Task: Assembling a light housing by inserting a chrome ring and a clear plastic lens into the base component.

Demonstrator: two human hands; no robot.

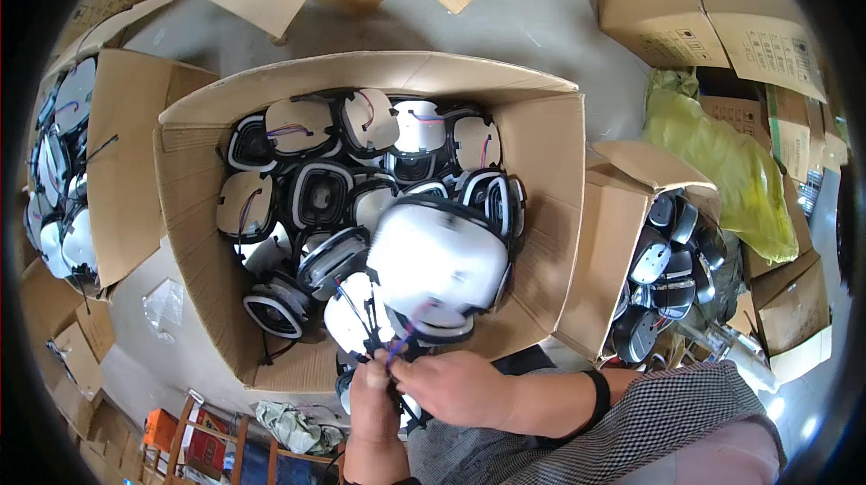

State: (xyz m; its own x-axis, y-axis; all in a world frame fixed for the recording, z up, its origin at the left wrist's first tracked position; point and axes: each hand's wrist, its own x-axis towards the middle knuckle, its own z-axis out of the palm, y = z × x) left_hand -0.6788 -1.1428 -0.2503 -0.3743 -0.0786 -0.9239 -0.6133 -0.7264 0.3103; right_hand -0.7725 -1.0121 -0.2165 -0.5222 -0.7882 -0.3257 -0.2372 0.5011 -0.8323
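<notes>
White housing part [437, 261], rounded and blurred, is held up over the open cardboard box [541, 169] of like parts. Both hands pinch its thin wires [397, 345]: left hand [374, 395] and right hand [456, 386] are closed together on them, likely to steady the leads.

Shell [437, 259] above my hands: smooth white plastic, slightly glossy, black rim. Wires [397, 345]: thin, plastic-coated. Box [541, 214]: matt brown cardboard. Bag [722, 169]: shiny yellow plastic film. My sleeve [686, 413]: checked cloth.
</notes>
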